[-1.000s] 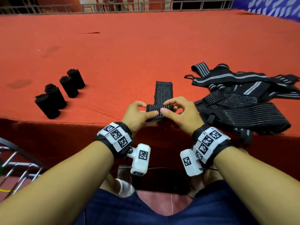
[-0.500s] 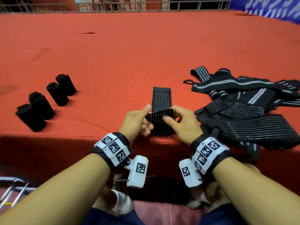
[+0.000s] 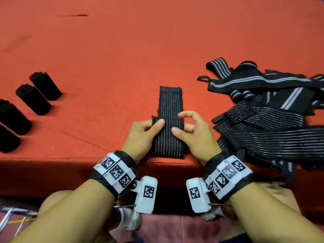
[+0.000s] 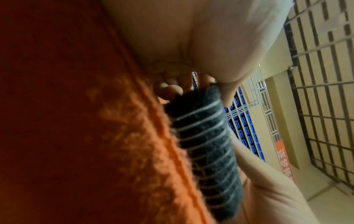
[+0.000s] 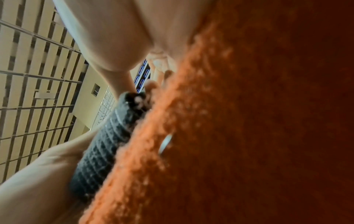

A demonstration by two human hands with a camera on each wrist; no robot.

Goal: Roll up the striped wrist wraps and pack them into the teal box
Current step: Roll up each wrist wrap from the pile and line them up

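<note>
While both hands' grip pinches striped wrap (image 3: 169,127), fingertips hidden underneath, rolled wraps (image 3: 37,94) cut off left.

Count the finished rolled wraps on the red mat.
4, in a diagonal row at the left: the farthest, the next, a third, and the nearest, cut off by the frame edge. More may lie out of view.

Red carpeted platform (image 3: 157,50), metal window grilles (image 4: 325,91), blue patterned panel (image 4: 243,133), orange banner (image 4: 285,160)
</note>
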